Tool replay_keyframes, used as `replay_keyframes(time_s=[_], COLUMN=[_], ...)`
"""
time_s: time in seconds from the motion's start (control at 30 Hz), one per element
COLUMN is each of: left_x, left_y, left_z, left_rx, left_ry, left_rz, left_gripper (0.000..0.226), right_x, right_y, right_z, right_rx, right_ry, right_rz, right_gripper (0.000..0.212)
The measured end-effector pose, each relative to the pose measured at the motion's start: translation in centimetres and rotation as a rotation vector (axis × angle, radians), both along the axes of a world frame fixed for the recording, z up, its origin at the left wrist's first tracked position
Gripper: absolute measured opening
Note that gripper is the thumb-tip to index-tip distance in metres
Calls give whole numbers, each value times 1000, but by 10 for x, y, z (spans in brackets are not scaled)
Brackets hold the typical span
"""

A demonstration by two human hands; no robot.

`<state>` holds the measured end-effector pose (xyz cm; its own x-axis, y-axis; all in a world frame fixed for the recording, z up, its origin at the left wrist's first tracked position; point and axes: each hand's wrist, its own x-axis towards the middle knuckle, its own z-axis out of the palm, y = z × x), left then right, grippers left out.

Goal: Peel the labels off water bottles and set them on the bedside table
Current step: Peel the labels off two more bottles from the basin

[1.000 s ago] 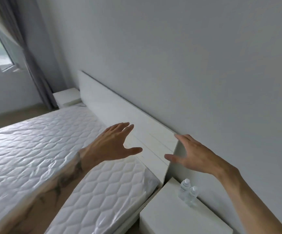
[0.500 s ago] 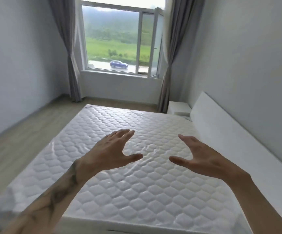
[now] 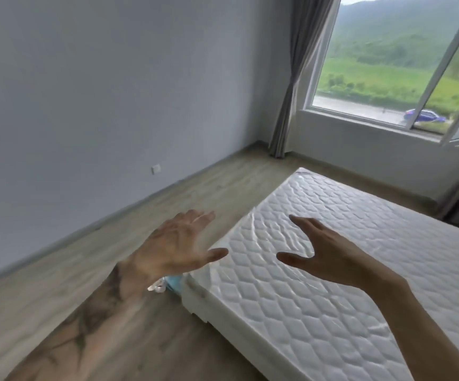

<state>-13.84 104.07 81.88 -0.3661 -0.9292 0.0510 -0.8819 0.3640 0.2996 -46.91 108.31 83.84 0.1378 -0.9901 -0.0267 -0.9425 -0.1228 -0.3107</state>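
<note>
My left hand [image 3: 177, 247] is held out over the wooden floor with fingers spread and nothing in it. My right hand [image 3: 324, 254] hovers over the corner of the mattress [image 3: 360, 284], also open with nothing held. Just under my left wrist, on the floor by the bed corner, lies something blue and clear that looks like a pack of bottles [image 3: 167, 284], mostly hidden by my hand. The bedside table and the two bottles on it are out of view.
The plastic-wrapped white mattress fills the right half. Wooden floor [image 3: 140, 215] runs along a grey wall with a socket [image 3: 156, 168]. A window [image 3: 387, 64] with grey curtains [image 3: 297, 78] stands at the far end.
The view has swung left, from the headboard and bedside table, across the bed, to the floor and bed corner. Both hands stay open and spread in front of me.
</note>
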Motion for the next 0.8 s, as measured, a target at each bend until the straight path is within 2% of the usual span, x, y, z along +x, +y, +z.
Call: replay_keyframes(time_s=[0.23, 0.43, 0.6, 0.8], left_x=[157, 266, 348, 433], left_y=[-122, -221, -326, -466], left_z=[-10, -6, -16, -20], left_rx=[61, 79, 42, 44], left_ry=[-52, -47, -39, -51], left_rz=[172, 229, 168, -17], left_gripper=[105, 106, 101, 99], right_x=[165, 284, 371, 448], right_y=[-182, -306, -395, -473], right_z=[-35, -37, -46, -59], right_rx=[8, 67, 53, 83], right_ry=[-35, -93, -80, -98], right_rz=[230, 318, 252, 42], right_gripper=[112, 111, 109, 112])
